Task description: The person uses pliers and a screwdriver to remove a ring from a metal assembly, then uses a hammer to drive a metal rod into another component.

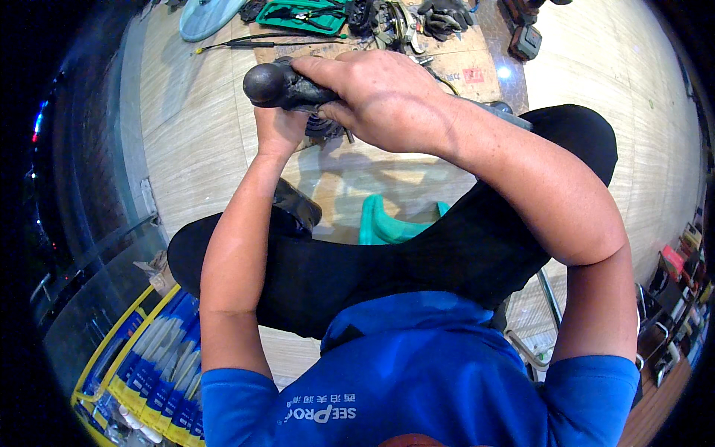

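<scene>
My right hand (380, 97) is closed round a black tool with a rounded knob (265, 83) at its left end. Its thumb and fingers press on the dark body beside the knob. Behind and below the tool is my left hand (281, 125), its fingers hidden, so its grip does not show. A dark ribbed, coil-like part (325, 127) shows under the tool, between the two hands. Past my right wrist, a grey bar-like piece (497, 112) lies near my right knee; whether it joins the tool I cannot tell.
On a cardboard sheet (477, 63) ahead lie a green tray (298, 16) of tools, dark gloves (445, 18) and metal parts. A cordless tool's battery (526, 43) stands at the far right. A green plastic stool (387, 227) is between my legs. Yellow-framed racks (119, 357) stand at lower left.
</scene>
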The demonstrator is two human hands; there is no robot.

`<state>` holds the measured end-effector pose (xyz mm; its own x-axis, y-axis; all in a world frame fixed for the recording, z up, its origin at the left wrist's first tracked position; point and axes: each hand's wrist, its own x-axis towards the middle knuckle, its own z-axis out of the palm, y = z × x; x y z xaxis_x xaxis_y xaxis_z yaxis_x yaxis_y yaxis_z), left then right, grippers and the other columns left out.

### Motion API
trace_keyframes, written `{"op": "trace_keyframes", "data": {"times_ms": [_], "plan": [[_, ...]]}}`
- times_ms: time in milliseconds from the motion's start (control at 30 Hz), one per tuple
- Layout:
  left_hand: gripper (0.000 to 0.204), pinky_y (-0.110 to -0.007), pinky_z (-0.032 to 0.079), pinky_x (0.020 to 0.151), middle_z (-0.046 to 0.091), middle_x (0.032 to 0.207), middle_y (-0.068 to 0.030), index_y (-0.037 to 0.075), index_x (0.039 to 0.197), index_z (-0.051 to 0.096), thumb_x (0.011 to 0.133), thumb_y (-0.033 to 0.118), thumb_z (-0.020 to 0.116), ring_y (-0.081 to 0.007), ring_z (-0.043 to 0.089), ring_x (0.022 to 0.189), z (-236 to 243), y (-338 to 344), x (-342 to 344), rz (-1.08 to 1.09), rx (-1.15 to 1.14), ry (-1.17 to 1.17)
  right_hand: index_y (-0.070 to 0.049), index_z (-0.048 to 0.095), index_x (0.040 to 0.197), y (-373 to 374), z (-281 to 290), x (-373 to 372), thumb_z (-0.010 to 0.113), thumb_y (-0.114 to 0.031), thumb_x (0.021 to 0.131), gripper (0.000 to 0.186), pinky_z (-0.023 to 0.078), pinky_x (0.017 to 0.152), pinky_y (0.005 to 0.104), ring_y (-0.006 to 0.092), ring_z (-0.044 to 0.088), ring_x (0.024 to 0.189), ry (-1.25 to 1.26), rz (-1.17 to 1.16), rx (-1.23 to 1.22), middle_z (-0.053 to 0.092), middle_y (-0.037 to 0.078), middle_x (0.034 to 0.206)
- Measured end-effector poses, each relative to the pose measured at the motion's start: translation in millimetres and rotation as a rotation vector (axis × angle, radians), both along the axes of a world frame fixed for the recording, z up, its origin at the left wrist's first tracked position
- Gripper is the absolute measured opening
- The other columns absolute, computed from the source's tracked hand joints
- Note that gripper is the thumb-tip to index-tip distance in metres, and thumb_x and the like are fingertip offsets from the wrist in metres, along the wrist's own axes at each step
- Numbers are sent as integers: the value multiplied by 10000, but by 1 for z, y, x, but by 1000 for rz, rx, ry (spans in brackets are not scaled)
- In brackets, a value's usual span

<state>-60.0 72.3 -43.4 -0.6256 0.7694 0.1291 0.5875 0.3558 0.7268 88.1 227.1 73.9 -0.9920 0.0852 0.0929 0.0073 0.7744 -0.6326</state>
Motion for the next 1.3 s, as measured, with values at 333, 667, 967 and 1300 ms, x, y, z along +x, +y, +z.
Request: {"op": "trace_keyframes", "data": {"times_ms": [333,667,967,1300], "plan": [[325,-353,495,894,671,1030,-73,59,1092,599,791,34,718,-202,639,1007,-11,-4,-2,22,-8,-35,-98,510,1323,-2,1,1,704,-133,809,551,516,759,482,395,641,902,-7,-5,-2,669,193,957],[319,-373,511,867,716,1011,-135,57,1064,659,763,118,745,-267,679,1002,-4,-2,0,89,-150,-40,-62,564,1129,0,-2,-3,635,-73,772,364,527,684,495,389,671,839,43,-4,131,671,198,841],[359,-377,483,895,676,1025,-93,61,1083,590,759,75,743,-246,647,1012,-1,0,0,81,-264,-57,-148,496,1334,3,0,-1,672,-178,844,521,515,711,489,388,640,871,-97,-3,124,651,173,942],[364,-378,514,878,716,1044,-138,68,1100,666,747,68,754,-273,677,1020,-4,-2,1,89,-274,-92,-78,584,1141,3,-4,5,634,-100,797,349,531,716,484,379,673,867,-41,-17,105,681,190,882]]}}
